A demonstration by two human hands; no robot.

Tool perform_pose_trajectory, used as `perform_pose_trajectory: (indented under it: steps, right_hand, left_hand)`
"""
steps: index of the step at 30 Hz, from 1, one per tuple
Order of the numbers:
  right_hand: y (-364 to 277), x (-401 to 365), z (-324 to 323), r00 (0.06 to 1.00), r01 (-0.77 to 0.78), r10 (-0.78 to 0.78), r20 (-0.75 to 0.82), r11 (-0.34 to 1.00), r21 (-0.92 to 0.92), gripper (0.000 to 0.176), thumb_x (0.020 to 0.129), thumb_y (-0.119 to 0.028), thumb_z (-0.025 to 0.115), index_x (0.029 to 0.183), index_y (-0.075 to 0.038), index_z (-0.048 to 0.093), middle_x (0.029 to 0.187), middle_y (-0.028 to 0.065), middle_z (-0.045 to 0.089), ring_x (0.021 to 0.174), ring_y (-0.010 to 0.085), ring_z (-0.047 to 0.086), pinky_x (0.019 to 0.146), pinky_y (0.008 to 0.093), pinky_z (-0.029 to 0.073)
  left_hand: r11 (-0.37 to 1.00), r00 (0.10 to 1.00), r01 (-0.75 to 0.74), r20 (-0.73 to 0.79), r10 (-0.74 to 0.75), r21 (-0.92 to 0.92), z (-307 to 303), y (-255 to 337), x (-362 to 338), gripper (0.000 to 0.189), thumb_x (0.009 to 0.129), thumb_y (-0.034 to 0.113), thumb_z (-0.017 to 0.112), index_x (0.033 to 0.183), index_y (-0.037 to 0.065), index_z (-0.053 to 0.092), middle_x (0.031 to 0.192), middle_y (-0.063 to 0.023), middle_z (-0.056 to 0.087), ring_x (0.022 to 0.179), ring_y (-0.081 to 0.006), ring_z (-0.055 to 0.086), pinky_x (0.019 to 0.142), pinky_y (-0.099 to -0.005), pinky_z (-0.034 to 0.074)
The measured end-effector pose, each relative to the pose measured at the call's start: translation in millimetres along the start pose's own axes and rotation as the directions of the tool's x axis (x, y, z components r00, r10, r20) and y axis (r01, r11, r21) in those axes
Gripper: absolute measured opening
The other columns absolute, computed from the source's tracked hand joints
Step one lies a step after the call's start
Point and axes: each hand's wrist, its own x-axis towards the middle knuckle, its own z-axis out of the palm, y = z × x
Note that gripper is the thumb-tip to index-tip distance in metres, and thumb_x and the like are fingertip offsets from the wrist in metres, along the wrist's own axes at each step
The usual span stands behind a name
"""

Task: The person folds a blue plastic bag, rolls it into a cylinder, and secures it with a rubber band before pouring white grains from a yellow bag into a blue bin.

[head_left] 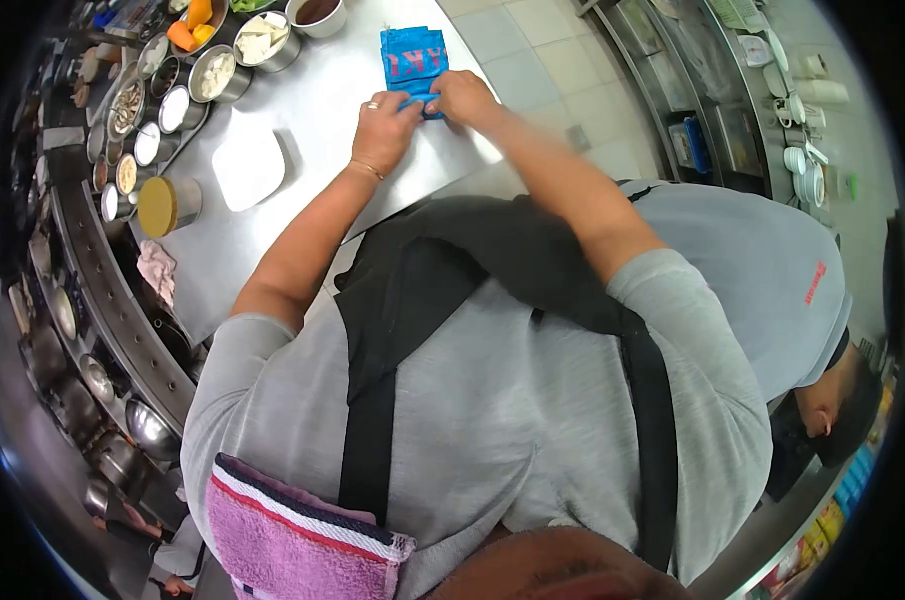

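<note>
A blue packet (412,55) with reddish lettering lies on the steel worktop near its far right edge, and its near end looks folded or bunched. My left hand (383,130), with a ring and a thin bracelet, grips the near left side of this packet with curled fingers. My right hand (463,99) pinches the packet's near right side. Both thumbs sit close together on the blue material. To the left of my hands stands a white square dish or lid (248,170). What is inside the packet cannot be seen.
Metal containers of ingredients, including a white-filled bowl (219,76), line the worktop's left side. A yellow-lidded jar (169,207) and a pink cloth (156,270) are nearer. Another person in grey (737,270) bends close at my right. Shelves (717,90) stand beyond the tiled floor.
</note>
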Motion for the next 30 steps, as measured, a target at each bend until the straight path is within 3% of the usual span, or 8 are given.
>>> perform_pose_trajectory:
  steps: [7, 9, 12, 16, 21, 23, 26, 30]
  right_hand:
    - [-4.5, 22.6, -3.9, 0.965, 0.039, 0.022, 0.261, 0.973, -0.226, 0.044, 0.078, -0.040, 0.090, 0.107, -0.009, 0.081, 0.114, 0.0151, 0.076, 0.103, 0.0360, 0.074, 0.091, 0.0447, 0.059]
    - [-15.3, -16.2, -1.0, 0.987, -0.048, 0.042, -0.156, 0.998, -0.033, 0.042, 0.081, -0.035, 0.088, 0.110, -0.006, 0.079, 0.120, 0.0132, 0.073, 0.110, 0.0355, 0.071, 0.094, 0.0443, 0.057]
    - [-1.3, -28.3, 9.5, 0.818, 0.387, -0.456, -0.351, 0.887, -0.251, 0.035, 0.083, -0.028, 0.085, 0.109, -0.005, 0.077, 0.123, 0.0107, 0.069, 0.115, 0.0333, 0.066, 0.098, 0.0433, 0.055]
    - [2.9, -27.2, 15.5, 0.722, 0.475, -0.566, -0.398, 0.824, -0.309, 0.030, 0.084, -0.025, 0.082, 0.106, -0.005, 0.076, 0.116, 0.0079, 0.069, 0.113, 0.0307, 0.064, 0.100, 0.0431, 0.053]
    - [3.2, 1.2, 0.9, 0.905, 0.374, -0.406, -0.130, 0.902, -0.215, 0.039, 0.081, -0.029, 0.085, 0.112, -0.007, 0.078, 0.116, 0.0110, 0.074, 0.118, 0.0329, 0.065, 0.102, 0.0424, 0.053]
    - [0.4, 20.8, -10.5, 0.936, 0.337, -0.349, -0.050, 0.926, -0.170, 0.038, 0.081, -0.030, 0.086, 0.111, -0.007, 0.079, 0.116, 0.0120, 0.075, 0.117, 0.0332, 0.066, 0.101, 0.0430, 0.054]
    - [-0.2, 50.2, -23.7, 0.964, 0.266, -0.261, 0.053, 0.957, -0.119, 0.039, 0.079, -0.031, 0.087, 0.110, -0.008, 0.080, 0.114, 0.0131, 0.076, 0.116, 0.0335, 0.068, 0.100, 0.0438, 0.055]
    - [2.7, 63.8, -25.7, 0.966, 0.188, -0.169, 0.194, 0.979, -0.084, 0.038, 0.078, -0.033, 0.089, 0.108, -0.010, 0.081, 0.114, 0.0123, 0.076, 0.117, 0.0330, 0.069, 0.100, 0.0448, 0.055]
  left_hand:
    - [0.949, 0.960, -0.247, 0.180, 0.213, 0.197, -5.3, -4.2, 9.0, 0.033, 0.090, 0.015, 0.059, 0.119, -0.001, 0.068, 0.110, -0.0094, 0.065, 0.105, -0.0254, 0.063, 0.090, -0.0397, 0.050]
    - [0.959, 0.966, -0.202, 0.202, 0.162, 0.197, -4.5, -0.2, 11.2, 0.030, 0.090, 0.014, 0.059, 0.115, 0.000, 0.068, 0.107, -0.0095, 0.064, 0.103, -0.0253, 0.062, 0.088, -0.0399, 0.050]
    - [0.969, 0.972, -0.162, 0.198, 0.124, 0.187, -8.2, -3.9, 18.6, 0.021, 0.088, 0.011, 0.060, 0.106, 0.003, 0.067, 0.102, -0.0095, 0.063, 0.100, -0.0265, 0.062, 0.084, -0.0411, 0.051]
    - [0.990, 0.976, -0.098, 0.204, 0.076, 0.098, -6.4, -11.0, 26.0, 0.022, 0.087, 0.010, 0.063, 0.108, 0.003, 0.069, 0.109, -0.0108, 0.068, 0.106, -0.0299, 0.064, 0.090, -0.0433, 0.052]
    - [0.986, 0.900, 0.145, 0.425, -0.095, -0.086, -4.3, -31.8, 42.5, 0.016, 0.091, 0.011, 0.069, 0.105, 0.006, 0.075, 0.119, -0.0099, 0.072, 0.112, -0.0334, 0.065, 0.098, -0.0458, 0.052]
    - [0.915, 0.921, 0.333, 0.286, -0.264, -0.228, -2.2, -38.0, 49.1, 0.016, 0.094, 0.017, 0.072, 0.106, 0.008, 0.078, 0.121, -0.0079, 0.072, 0.109, -0.0342, 0.065, 0.098, -0.0478, 0.052]
    - [0.980, 0.984, 0.173, -0.027, -0.176, -0.103, -2.1, -26.1, 40.6, 0.023, 0.096, 0.022, 0.072, 0.113, 0.009, 0.078, 0.117, -0.0075, 0.072, 0.107, -0.0340, 0.064, 0.096, -0.0482, 0.052]
    - [0.965, 0.968, 0.249, 0.022, -0.251, 0.078, 4.1, -21.0, 65.9, 0.015, 0.096, 0.026, 0.071, 0.098, 0.011, 0.072, 0.106, -0.0072, 0.071, 0.105, -0.0317, 0.064, 0.088, -0.0460, 0.050]
